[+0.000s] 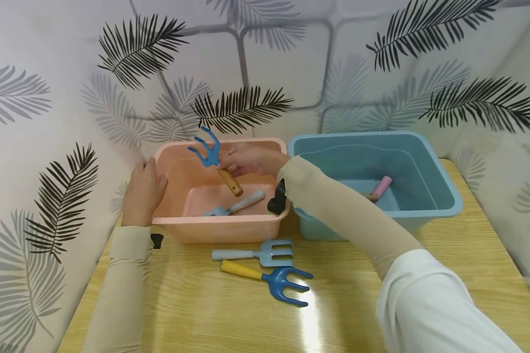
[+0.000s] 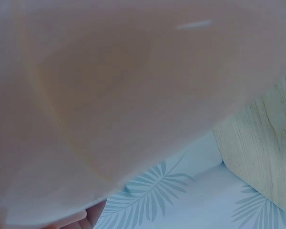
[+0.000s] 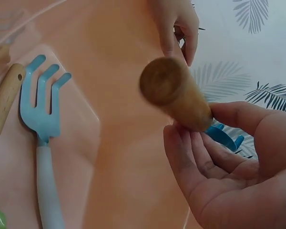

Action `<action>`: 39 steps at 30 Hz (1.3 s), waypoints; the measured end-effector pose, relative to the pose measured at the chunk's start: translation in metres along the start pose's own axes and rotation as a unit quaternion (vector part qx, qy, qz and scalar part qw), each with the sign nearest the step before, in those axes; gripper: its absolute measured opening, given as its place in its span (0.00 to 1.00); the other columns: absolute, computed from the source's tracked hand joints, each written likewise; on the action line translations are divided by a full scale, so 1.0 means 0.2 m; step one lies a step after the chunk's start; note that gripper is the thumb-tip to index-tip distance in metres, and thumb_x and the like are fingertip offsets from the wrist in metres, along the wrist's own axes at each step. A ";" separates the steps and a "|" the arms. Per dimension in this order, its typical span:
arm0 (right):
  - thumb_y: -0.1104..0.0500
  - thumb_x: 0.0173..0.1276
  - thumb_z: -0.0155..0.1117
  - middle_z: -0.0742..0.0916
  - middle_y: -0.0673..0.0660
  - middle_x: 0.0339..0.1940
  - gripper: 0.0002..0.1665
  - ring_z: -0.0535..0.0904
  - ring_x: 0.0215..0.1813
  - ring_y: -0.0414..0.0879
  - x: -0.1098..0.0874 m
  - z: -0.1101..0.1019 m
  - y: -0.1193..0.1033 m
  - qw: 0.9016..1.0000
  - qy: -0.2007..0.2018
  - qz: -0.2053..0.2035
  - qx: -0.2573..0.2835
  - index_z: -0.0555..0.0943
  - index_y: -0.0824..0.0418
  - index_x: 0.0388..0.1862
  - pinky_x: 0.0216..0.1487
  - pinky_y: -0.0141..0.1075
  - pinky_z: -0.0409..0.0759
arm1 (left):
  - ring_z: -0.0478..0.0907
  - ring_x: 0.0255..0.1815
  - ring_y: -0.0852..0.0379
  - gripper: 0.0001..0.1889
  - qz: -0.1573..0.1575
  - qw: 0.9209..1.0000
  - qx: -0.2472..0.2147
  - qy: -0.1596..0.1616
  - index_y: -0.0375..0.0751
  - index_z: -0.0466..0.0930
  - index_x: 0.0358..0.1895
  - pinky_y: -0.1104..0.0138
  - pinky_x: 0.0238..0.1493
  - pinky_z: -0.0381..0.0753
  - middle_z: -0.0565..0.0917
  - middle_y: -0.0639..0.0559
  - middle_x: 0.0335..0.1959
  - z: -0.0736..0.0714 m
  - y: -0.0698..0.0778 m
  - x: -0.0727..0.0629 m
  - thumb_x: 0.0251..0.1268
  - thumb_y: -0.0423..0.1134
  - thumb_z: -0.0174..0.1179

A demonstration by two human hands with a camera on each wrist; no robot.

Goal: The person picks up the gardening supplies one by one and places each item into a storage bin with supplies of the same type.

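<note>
My right hand [image 1: 249, 159] pinches a blue hand fork [image 1: 211, 153] by its wooden handle, above the pink basin [image 1: 221, 219]. The prongs point up and left, and the handle's butt end faces the right wrist camera. My left hand [image 1: 144, 190] grips the basin's left rim; in the right wrist view its thumb and fingers straddle that edge. Inside the basin lies a light blue fork [image 3: 42, 114] with a pale handle. Beside it shows a wooden handle [image 3: 5, 98]. The basin's outer wall [image 2: 133, 95] fills most of the left wrist view.
A blue basin [image 1: 375, 214] stands to the right, holding a pink-handled tool [image 1: 383, 187]. In front of the pink basin, a light blue fork [image 1: 274, 253] and a yellow-handled blue fork [image 1: 281, 286] lie on the wooden table [image 1: 181, 314]. Leaf-patterned cloth [image 1: 282, 63] hangs behind.
</note>
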State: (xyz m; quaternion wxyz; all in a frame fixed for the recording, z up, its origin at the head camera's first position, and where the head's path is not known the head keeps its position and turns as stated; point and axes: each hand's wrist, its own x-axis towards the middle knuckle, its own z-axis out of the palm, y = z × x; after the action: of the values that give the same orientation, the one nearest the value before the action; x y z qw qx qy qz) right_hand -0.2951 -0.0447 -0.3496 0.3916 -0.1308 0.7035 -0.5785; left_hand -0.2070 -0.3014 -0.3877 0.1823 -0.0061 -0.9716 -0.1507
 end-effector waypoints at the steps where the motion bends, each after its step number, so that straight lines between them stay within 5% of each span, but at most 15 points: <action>1: 0.64 0.66 0.58 0.82 0.62 0.48 0.16 0.79 0.50 0.53 0.00 0.00 0.01 1.000 -0.001 -0.001 -0.007 0.77 0.71 0.50 0.52 0.42 0.75 | 0.70 0.39 0.32 0.22 -0.003 1.000 0.002 -0.002 0.21 0.64 0.57 0.43 0.42 0.71 0.69 0.27 0.44 0.00 0.00 0.00 0.64 0.33 0.50; 13: 0.66 0.65 0.56 0.83 0.64 0.37 0.12 0.80 0.41 0.54 0.07 0.00 0.11 0.995 -0.034 -0.017 -0.089 0.77 0.77 0.41 0.46 0.43 0.79 | 0.71 0.40 0.33 0.23 -0.011 1.000 -0.004 -0.008 0.22 0.63 0.59 0.44 0.42 0.71 0.69 0.27 0.45 -0.01 0.02 -0.01 0.63 0.33 0.50; 18: 0.66 0.64 0.57 0.81 0.58 0.30 0.10 0.76 0.32 0.49 0.08 0.00 0.15 0.984 -0.055 -0.024 -0.170 0.80 0.75 0.37 0.43 0.40 0.79 | 0.71 0.40 0.32 0.24 -0.007 1.000 0.003 -0.008 0.21 0.62 0.59 0.43 0.41 0.71 0.69 0.26 0.45 -0.01 0.02 0.00 0.64 0.33 0.50; 25: 0.60 0.65 0.58 0.73 0.53 0.14 0.14 0.69 0.16 0.43 0.08 0.01 0.16 0.957 -0.070 -0.021 -0.279 0.77 0.67 0.21 0.20 0.30 0.68 | 0.71 0.43 0.30 0.25 -0.013 1.000 0.007 -0.018 0.22 0.61 0.61 0.42 0.44 0.71 0.68 0.25 0.47 -0.01 0.01 0.01 0.64 0.34 0.50; 30: 0.62 0.64 0.59 0.80 0.53 0.23 0.08 0.75 0.23 0.42 0.08 0.02 0.16 0.951 -0.069 0.000 -0.303 0.83 0.66 0.36 0.26 0.30 0.73 | 0.71 0.43 0.31 0.24 -0.014 1.000 0.007 -0.023 0.22 0.61 0.61 0.42 0.45 0.70 0.68 0.26 0.47 0.00 0.01 0.01 0.64 0.34 0.50; 35: 0.65 0.67 0.55 0.83 0.65 0.44 0.14 0.78 0.41 0.52 0.08 0.04 0.16 0.965 -0.071 0.016 -0.253 0.78 0.70 0.49 0.48 0.37 0.78 | 0.71 0.44 0.31 0.24 -0.016 1.000 0.008 -0.025 0.22 0.61 0.61 0.43 0.46 0.70 0.68 0.26 0.48 0.00 0.01 0.01 0.65 0.34 0.50; 39: 0.65 0.68 0.53 0.81 0.68 0.47 0.13 0.78 0.47 0.57 0.09 0.04 0.16 0.971 -0.074 0.020 -0.228 0.78 0.71 0.47 0.51 0.41 0.76 | 0.70 0.44 0.31 0.24 -0.014 1.000 0.008 -0.022 0.22 0.62 0.61 0.43 0.46 0.70 0.69 0.26 0.47 0.00 0.01 0.01 0.65 0.34 0.50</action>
State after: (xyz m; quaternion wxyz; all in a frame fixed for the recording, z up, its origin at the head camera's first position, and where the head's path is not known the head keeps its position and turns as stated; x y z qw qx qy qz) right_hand -0.2917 -0.0527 -0.3868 0.4136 -0.2448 0.7886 -0.3836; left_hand -0.2082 -0.2993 -0.3858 0.1590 0.0056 -0.9764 -0.1457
